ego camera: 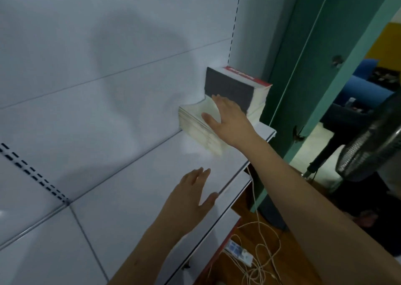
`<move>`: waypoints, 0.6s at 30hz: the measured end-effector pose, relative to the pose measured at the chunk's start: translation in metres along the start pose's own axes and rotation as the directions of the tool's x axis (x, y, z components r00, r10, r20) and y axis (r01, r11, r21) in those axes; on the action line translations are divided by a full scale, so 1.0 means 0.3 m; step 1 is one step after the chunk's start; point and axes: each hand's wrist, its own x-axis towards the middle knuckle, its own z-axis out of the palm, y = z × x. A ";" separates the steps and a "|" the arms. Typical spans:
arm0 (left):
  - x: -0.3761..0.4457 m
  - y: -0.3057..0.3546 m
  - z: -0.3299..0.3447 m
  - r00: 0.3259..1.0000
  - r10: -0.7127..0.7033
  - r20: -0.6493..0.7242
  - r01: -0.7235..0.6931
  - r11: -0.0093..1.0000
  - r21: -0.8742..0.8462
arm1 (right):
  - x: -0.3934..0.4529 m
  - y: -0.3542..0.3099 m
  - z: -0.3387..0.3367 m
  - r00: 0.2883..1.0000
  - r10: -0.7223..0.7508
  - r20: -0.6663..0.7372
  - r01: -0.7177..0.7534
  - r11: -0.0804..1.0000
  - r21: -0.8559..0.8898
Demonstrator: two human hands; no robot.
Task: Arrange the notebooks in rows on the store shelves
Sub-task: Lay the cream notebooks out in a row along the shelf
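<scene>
Two stacks of notebooks lie at the right end of a white shelf (134,197). The taller stack (236,87) has a dark grey spine side and a red-and-white top cover, and stands against the back panel. In front of it lies a lower, cream-coloured stack (195,124). My right hand (227,119) rests flat on top of the lower stack with fingers straight, its fingertips touching the taller stack. My left hand (193,195) hovers open over the bare shelf near its front edge, fingers extended, holding nothing.
The white back panel (108,56) has slotted uprights. A green pillar (308,67) stands just right of the shelf end. A standing fan (368,141) is at the right. White cables and a power strip (238,252) lie on the wooden floor below.
</scene>
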 end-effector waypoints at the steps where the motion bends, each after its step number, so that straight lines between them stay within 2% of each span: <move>1: 0.028 -0.008 0.005 1.000 -0.009 0.000 0.009 1.000 0.003 | 0.040 0.031 0.026 1.000 0.003 0.022 -0.002 1.000 -0.009; 3: 0.079 -0.026 0.020 0.999 -0.042 -0.022 0.042 0.999 0.001 | 0.112 0.099 0.093 0.991 0.039 0.128 -0.036 0.999 -0.026; 6: 0.128 -0.038 0.035 0.988 -0.151 -0.041 0.149 0.988 -0.045 | 0.147 0.183 0.213 0.937 0.107 0.334 -0.088 0.993 -0.072; 8: 0.148 -0.043 0.037 0.974 -0.218 -0.066 0.210 0.971 -0.116 | 0.117 0.214 0.272 0.955 0.056 0.291 -0.032 0.996 -0.089; 11: 0.182 -0.039 0.029 0.919 -0.384 -0.095 0.333 0.881 -0.335 | 0.046 0.200 0.262 0.995 -0.035 0.093 0.036 0.999 -0.013; 13: 0.221 -0.021 0.017 0.870 -0.489 -0.060 0.347 0.694 -0.630 | 0.005 0.166 0.207 0.998 -0.041 0.046 0.038 0.997 0.066; 15: 0.268 0.006 -0.003 0.848 -0.529 -0.012 0.226 0.383 -0.896 | -0.042 0.126 0.154 0.997 -0.072 0.022 0.068 0.986 0.152; 16: 0.288 0.017 -0.015 0.843 -0.537 0.013 0.148 0.210 -0.966 | -0.071 0.100 0.131 0.993 -0.114 0.028 0.106 0.976 0.187; 17: 0.300 0.025 -0.032 0.837 -0.548 0.013 0.072 0.086 -0.994 | -0.100 0.072 0.117 0.984 -0.168 0.059 0.152 0.965 0.214; 18: 0.306 0.028 -0.048 0.826 -0.564 -0.009 0.001 0.017 -1.000 | -0.129 0.047 0.115 0.969 -0.229 0.097 0.201 0.950 0.239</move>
